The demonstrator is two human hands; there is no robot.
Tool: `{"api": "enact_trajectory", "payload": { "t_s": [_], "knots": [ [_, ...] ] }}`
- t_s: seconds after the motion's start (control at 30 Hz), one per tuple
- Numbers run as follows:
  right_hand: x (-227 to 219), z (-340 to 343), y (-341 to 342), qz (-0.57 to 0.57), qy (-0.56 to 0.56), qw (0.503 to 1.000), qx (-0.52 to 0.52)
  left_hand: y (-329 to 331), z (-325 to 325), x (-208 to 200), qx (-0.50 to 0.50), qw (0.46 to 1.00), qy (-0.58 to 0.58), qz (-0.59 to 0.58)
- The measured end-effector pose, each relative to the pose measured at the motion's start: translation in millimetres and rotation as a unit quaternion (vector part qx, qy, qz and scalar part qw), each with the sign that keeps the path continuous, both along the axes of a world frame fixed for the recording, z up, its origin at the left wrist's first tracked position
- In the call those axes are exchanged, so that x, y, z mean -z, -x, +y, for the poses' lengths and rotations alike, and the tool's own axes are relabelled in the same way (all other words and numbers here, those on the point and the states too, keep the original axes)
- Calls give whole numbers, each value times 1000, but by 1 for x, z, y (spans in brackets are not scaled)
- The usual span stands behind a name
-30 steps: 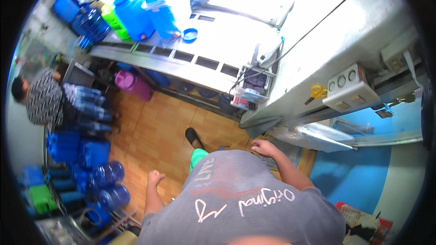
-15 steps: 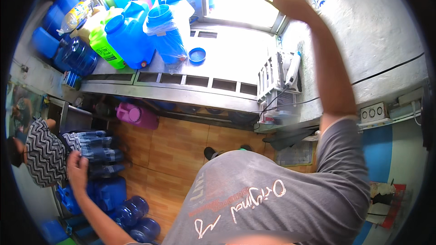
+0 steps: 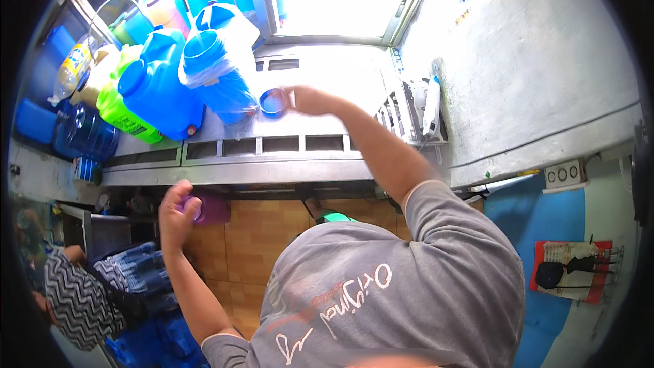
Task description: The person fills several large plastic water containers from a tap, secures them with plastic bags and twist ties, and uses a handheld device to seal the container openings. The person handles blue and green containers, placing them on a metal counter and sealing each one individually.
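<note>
My right hand [image 3: 310, 101] reaches over the metal counter to a round blue lid [image 3: 272, 104]. Its blurred fingertips meet the lid's right rim; whether they grip it I cannot tell. Left of the lid stands a blue jug [image 3: 228, 95] with an uncapped wide mouth, clear plastic wrapped around it. My left hand [image 3: 177, 218] hangs in front of the counter, fingers loosely bent and thumb apart, with nothing in it. Behind it, lower down, a purple container [image 3: 214, 210] rests on the floor.
More jugs line the counter's left, among them a blue one [image 3: 163, 88] and a green one [image 3: 126, 112]. A white rack [image 3: 419, 112] stands at the counter's right end. Another person [image 3: 78, 300] is at lower left beside several blue bottles [image 3: 139, 272]. Slots run along the metal counter's [image 3: 272, 174] front.
My right hand has come down from near the window to the lid. My left hand has moved up and rightward, away from the other person. The view has shifted.
</note>
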State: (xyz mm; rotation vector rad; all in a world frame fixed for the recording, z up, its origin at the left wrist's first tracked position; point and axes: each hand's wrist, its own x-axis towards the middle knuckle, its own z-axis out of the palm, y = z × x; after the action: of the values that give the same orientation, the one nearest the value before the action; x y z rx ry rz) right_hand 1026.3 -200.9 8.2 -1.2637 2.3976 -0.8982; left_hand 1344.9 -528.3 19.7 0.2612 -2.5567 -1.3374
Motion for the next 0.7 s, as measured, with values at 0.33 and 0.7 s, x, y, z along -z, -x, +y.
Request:
{"api": "enact_trajectory", "payload": {
  "t_s": [0.33,0.7],
  "knots": [
    [267,75,-29,-130,-459,865,-155,62,-95,35,-94,989,-110,-21],
    [194,5,113,-201,-309,923,111,236,-207,-31,-142,967,170,129]
  ]
}}
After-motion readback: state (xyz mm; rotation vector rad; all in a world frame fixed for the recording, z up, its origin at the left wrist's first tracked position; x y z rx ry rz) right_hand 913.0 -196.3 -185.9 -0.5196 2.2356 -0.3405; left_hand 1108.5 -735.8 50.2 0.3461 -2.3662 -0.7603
